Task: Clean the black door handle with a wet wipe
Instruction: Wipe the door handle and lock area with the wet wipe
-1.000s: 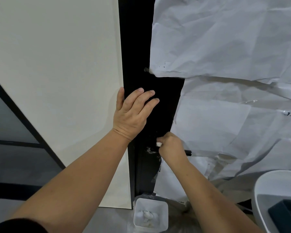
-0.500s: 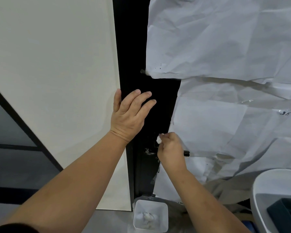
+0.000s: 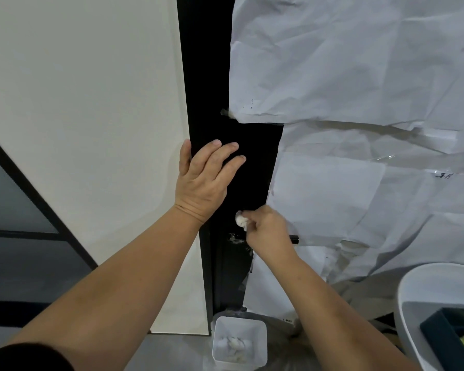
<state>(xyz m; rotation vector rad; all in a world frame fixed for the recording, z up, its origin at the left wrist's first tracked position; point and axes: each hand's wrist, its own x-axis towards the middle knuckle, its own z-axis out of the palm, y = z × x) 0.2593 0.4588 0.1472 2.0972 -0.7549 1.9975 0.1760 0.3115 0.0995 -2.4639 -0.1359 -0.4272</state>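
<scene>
My left hand (image 3: 205, 180) lies flat with straight fingers against the black door (image 3: 252, 145), just above the handle. My right hand (image 3: 268, 232) grips a bunched white wet wipe (image 3: 241, 220) and holds it at the door just above the black door handle (image 3: 294, 239). Most of the handle is hidden under my right hand; only its right tip and a shiny bit of the base on the left show.
Crumpled white paper (image 3: 359, 89) covers the door to the right. A white wall panel (image 3: 91, 103) stands on the left. On the floor below sits a white bin (image 3: 239, 341) with used wipes. A white basin (image 3: 423, 295) holding a dark box is at lower right.
My right hand has shifted slightly up and left along the handle's base, and more of the wipe shows above my fingers. My left hand stays pressed on the door.
</scene>
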